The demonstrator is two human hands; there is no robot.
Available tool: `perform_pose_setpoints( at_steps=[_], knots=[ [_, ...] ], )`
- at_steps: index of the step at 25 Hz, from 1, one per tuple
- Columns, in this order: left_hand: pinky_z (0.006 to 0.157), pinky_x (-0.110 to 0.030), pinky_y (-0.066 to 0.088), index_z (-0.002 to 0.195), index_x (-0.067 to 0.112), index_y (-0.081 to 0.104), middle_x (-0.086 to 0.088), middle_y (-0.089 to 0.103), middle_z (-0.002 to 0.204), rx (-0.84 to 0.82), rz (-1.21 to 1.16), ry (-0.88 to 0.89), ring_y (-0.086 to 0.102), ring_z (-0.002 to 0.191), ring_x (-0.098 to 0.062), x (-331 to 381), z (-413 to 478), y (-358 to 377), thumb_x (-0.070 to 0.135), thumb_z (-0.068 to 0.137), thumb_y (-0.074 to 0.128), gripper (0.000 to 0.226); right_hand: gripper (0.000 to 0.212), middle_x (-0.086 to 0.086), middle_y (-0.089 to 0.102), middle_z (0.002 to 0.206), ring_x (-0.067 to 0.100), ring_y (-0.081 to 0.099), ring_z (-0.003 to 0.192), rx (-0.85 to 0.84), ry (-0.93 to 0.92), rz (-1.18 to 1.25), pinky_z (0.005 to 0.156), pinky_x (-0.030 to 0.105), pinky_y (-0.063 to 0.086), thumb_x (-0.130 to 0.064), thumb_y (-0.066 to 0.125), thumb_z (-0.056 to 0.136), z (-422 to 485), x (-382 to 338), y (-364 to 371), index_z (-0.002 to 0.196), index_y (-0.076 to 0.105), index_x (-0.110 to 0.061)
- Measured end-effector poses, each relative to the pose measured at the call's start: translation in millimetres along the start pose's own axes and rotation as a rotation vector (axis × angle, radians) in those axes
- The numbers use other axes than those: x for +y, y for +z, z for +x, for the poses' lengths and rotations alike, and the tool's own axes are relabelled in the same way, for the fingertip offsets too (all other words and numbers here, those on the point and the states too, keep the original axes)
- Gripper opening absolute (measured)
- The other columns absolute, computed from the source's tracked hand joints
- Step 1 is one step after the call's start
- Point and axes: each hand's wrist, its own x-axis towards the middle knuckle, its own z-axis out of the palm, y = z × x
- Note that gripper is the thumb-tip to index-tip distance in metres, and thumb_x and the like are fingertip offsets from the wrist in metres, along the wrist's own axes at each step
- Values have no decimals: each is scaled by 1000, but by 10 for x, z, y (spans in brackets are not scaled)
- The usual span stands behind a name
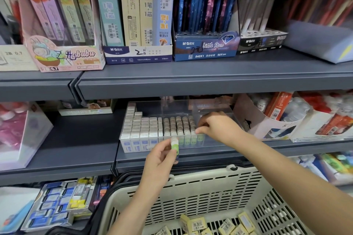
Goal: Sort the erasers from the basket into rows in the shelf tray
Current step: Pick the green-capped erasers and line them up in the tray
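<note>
Looking down from the head camera, I take the grey shelf (57,139) first, then the cream basket (200,183) parked below its front edge, close enough to feed from. Yellow boxed erasers (198,225) lie loose on the basket floor. The clear tray (172,107) sits at the shelf's front edge. White-and-blue erasers (141,129) fill the tray's left side and green-sleeved erasers (179,126) stand in rows at its middle, with the right end unfilled. My right hand (215,126) is curled down over the front right of the green rows, likely steadying them — I cannot tell if it grips one. My left hand (160,158) pinches a green eraser (175,146) upright just before the tray's front wall, ready to slot in.
</note>
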Motion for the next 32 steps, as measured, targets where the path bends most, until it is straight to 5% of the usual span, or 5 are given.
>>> perform_pose_setpoints(
  at_steps=[6,11,15,21,32],
  knots=[
    [69,-18,54,113,9,58,1,64,96,2,12,-41,62,79,-2,-13,-2,10,-5,89,53,28,33,4,68,99,23,60,95,45,-33,-53,82,34,50,-42,49,93,-70,-44,29,99,68,-17],
    [64,-12,50,105,15,63,3,68,85,-78,60,-18,61,68,5,-12,-12,47,-6,86,56,29,19,-13,66,80,-2,56,71,14,-256,316,67,11,44,-40,63,83,-435,-345,18,96,70,-28],
    [70,-11,48,104,22,64,9,68,92,-93,150,28,62,79,6,-17,-45,8,-2,87,58,30,9,-13,64,80,0,57,71,35,-226,341,70,15,45,-29,63,86,-480,-268,-87,91,69,-26],
    [74,-22,53,101,32,61,16,66,96,-82,365,19,58,85,9,-107,-16,-59,11,87,62,25,10,-7,68,92,11,61,86,346,-22,315,77,13,42,-18,63,86,-176,99,-376,92,70,-22],
    [75,-15,48,91,38,60,14,69,94,-85,366,8,59,86,8,-175,38,-57,19,86,64,20,15,-1,70,103,21,61,94,251,-110,93,84,23,44,-20,58,88,-41,22,-225,99,68,-20]
  ],
)
